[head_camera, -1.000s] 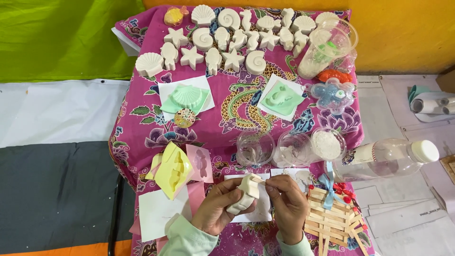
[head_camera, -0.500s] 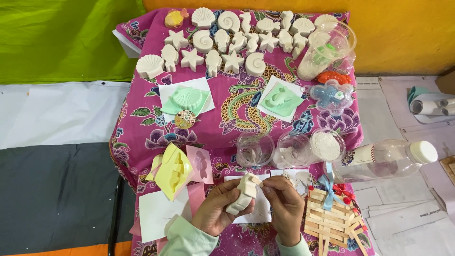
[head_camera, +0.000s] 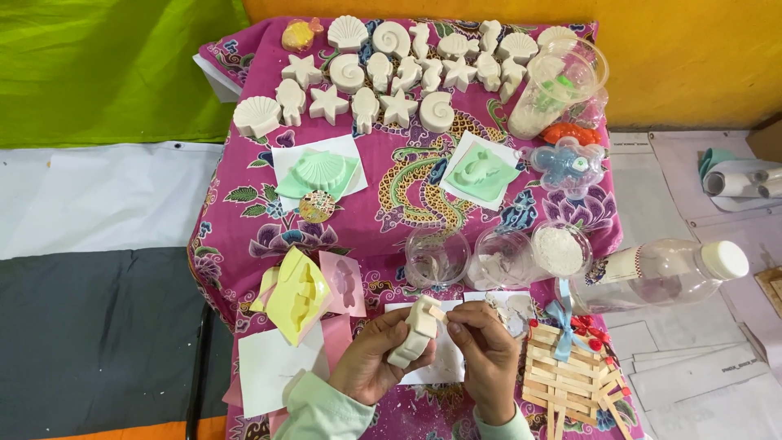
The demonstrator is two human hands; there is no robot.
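My left hand (head_camera: 376,361) grips a white plaster cast (head_camera: 414,331) shaped like a figure, held tilted above a white paper sheet (head_camera: 444,371) at the near edge of the table. My right hand (head_camera: 487,349) pinches a thin wooden stick (head_camera: 437,312) against the cast's upper end. Both hands sit close together over the pink patterned cloth (head_camera: 391,183).
Several white plaster shells and stars (head_camera: 383,81) line the far side. Green moulds (head_camera: 319,171) (head_camera: 481,173) rest on paper. Yellow and pink moulds (head_camera: 303,287) lie left of my hands. Clear cups (head_camera: 437,254), a powder cup (head_camera: 560,248), a lying bottle (head_camera: 668,273) and a stick raft (head_camera: 570,379) are right.
My hands have turned the cast more upright and brought it slightly right, and my right fingers have shifted onto its upper end with the stick.
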